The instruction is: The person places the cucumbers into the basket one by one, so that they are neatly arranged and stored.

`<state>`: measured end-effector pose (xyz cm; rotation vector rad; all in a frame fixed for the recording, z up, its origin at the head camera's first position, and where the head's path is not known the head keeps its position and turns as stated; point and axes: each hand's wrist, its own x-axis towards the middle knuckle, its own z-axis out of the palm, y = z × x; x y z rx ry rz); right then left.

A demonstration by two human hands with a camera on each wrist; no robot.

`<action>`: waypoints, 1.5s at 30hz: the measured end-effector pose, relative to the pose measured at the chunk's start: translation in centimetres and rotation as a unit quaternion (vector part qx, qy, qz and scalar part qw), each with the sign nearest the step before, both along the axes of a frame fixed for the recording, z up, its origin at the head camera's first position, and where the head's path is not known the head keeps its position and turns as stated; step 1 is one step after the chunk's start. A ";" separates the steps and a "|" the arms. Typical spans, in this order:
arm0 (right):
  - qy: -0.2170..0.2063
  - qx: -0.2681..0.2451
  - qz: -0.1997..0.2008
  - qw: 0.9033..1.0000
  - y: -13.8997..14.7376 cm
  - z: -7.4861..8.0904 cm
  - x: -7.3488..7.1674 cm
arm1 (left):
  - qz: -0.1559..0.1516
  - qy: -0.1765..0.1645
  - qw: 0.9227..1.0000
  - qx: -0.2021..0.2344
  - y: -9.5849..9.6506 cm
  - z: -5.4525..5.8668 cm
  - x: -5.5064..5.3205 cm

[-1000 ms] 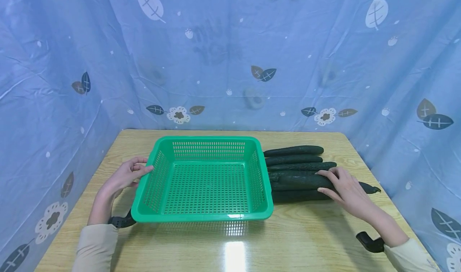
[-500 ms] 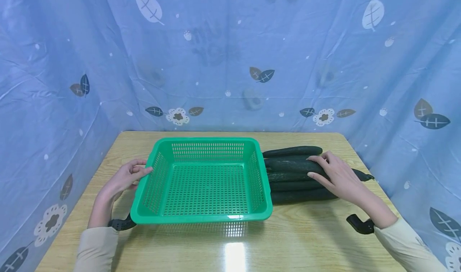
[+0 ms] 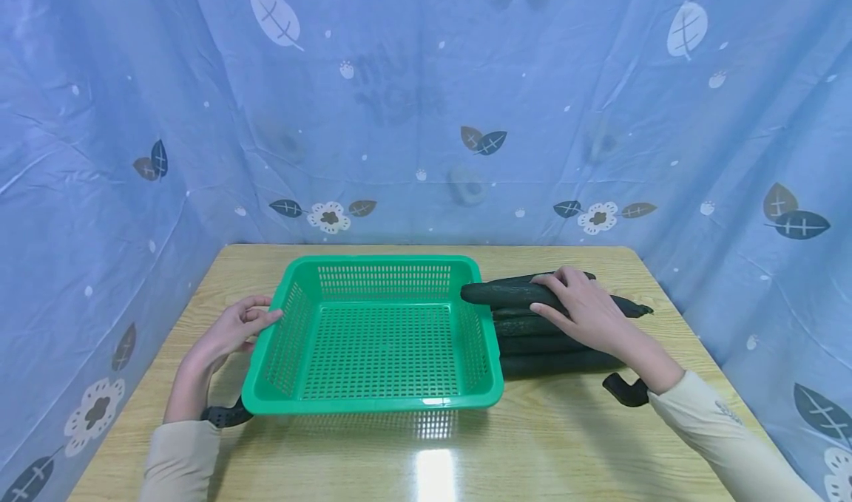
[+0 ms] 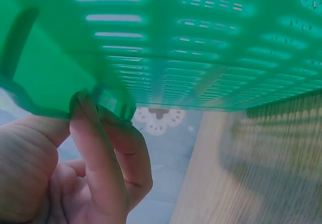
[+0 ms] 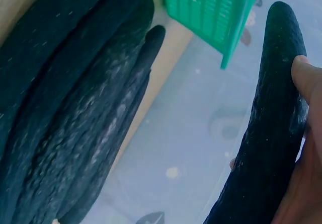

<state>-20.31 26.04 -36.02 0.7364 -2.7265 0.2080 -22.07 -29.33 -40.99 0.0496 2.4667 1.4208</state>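
Your right hand [image 3: 589,313] has moved up and leftward since half a second ago, bringing the held cucumber [image 3: 502,293] with it, so that its blunt end now overlaps the basket's right rim in the head view. Behind everything hangs one blue curtain [image 3: 399,80], patterned with leaves and flowers. Before you is one wooden table [image 3: 346,465]. On its middle part you have one green basket [image 3: 333,406]; your left wrist view adds its slotted side seen close from outside, hidden from the head camera. Right of it, several dark lying cucumbers [image 3: 559,364] rest side by side; you can count at least four, but hand and cucumber cover some. One more is in your right grip, thumb against one side; your right wrist view alone shows a fingertip peeking out beyond its far side, and shows it raised apart from the others. Your left hand [image 3: 233,328] pinches the basket's left rim, thumb and fingers closed on it. Two black wrist devices [image 3: 626,389] show, one at each of your wrists.
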 end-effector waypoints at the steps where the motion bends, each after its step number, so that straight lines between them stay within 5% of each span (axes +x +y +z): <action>1: -0.004 0.001 0.000 1.000 -0.4 0.1 0.0 | 0.000 -0.001 1.000 -0.001 0.0 0.0 0.0; 45: -0.094 0.023 0.020 0.995 -12.8 1.6 -3.5 | -0.003 -0.007 1.000 0.003 0.2 0.3 0.3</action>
